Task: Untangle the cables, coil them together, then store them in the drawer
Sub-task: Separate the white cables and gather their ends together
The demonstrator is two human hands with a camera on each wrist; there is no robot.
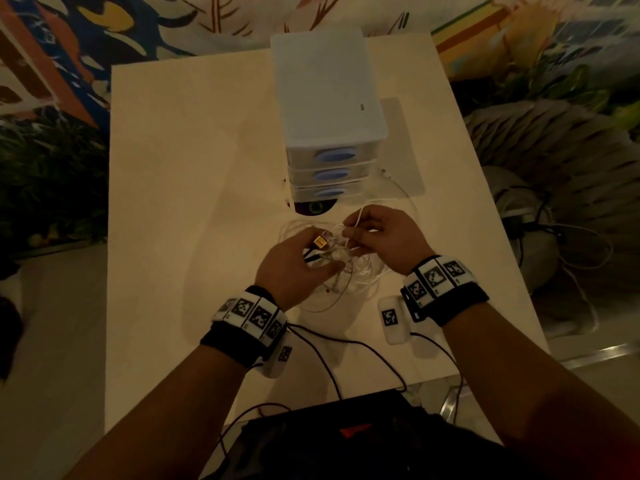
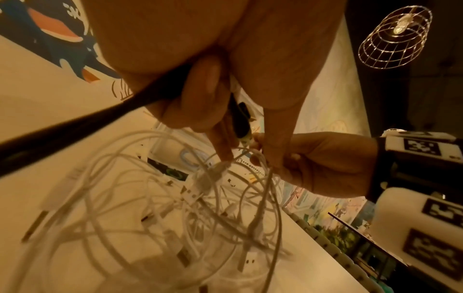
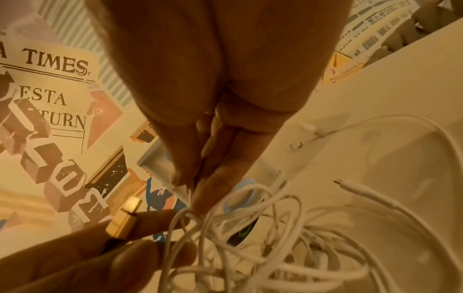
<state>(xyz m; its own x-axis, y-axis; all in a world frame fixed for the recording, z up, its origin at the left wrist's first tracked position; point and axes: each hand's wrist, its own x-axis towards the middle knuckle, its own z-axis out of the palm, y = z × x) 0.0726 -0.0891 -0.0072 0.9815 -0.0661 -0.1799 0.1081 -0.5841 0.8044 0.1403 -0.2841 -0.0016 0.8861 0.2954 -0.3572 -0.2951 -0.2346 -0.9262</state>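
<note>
A tangle of white cables (image 1: pixel 341 271) (image 2: pixel 175 208) (image 3: pixel 288 247) lies on the white table (image 1: pixel 194 174) between my hands, in front of the drawer unit. My left hand (image 1: pixel 304 252) (image 2: pixel 213 119) (image 3: pixel 100 247) grips a black cable (image 2: pixel 75 126) by its gold-coloured plug (image 1: pixel 320 240) (image 3: pixel 122 220), lifted above the tangle. Just to its right, my right hand (image 1: pixel 377 232) (image 2: pixel 313 160) (image 3: pixel 200 148) pinches a white strand (image 1: pixel 358 216) between thumb and fingers. The small plastic drawer unit (image 1: pixel 329 109) has three drawers, all closed, with blue oval handles (image 1: pixel 335 156).
One white cable end (image 1: pixel 386 173) (image 3: pixel 300 144) trails to the right of the drawer unit. Another loose plug (image 3: pixel 350 185) points off the tangle. A dark disc with a green ring (image 1: pixel 316 206) lies under the unit's front. Black wrist-camera leads (image 1: pixel 346 344) cross the table's near edge.
</note>
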